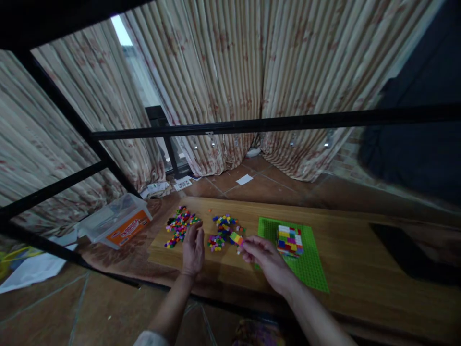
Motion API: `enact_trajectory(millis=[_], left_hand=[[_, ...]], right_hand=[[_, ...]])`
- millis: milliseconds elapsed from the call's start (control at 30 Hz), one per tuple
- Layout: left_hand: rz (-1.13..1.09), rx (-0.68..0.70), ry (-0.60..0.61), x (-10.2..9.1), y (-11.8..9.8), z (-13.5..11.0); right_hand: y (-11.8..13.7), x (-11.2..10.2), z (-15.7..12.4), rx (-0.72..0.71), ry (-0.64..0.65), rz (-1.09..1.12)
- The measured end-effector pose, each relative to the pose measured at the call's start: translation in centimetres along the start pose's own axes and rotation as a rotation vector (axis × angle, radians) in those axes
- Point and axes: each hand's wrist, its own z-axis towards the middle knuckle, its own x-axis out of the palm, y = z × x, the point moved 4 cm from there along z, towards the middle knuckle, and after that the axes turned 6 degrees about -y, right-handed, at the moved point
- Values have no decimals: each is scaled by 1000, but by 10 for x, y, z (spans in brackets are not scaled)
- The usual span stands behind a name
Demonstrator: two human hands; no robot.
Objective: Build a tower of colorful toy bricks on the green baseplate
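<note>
My left hand (193, 249) rests on the wooden table (353, 259), fingers stretched out and apart, touching the edge of a pile of small coloured bricks (179, 226). My right hand (260, 253) pinches a small stack of yellow, green and pink bricks (236, 238) just above the table. A second scatter of loose bricks (223, 230) lies between my hands. To the right of my right hand a green baseplate (309, 269) carries a multicoloured block wall (289, 240).
A clear plastic box with an orange label (118, 222) stands at the table's left end. A dark flat object (403, 250) lies at the right. A black metal frame (273, 124) crosses in front of the curtains. Papers lie on the tiled floor.
</note>
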Motion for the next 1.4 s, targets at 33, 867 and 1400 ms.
enact_trajectory(millis=[33,867,1400], left_hand=[[-88,-21,59,-1,-20,-8],[-718,-555,290,26,-180,-140],[-821,-804,198,25,-110,-135]], right_hand=[[4,-3,-8,22,7,42],[20,-27,-124,-164,-238,201],[-44,-13,-79,165,-139,578]])
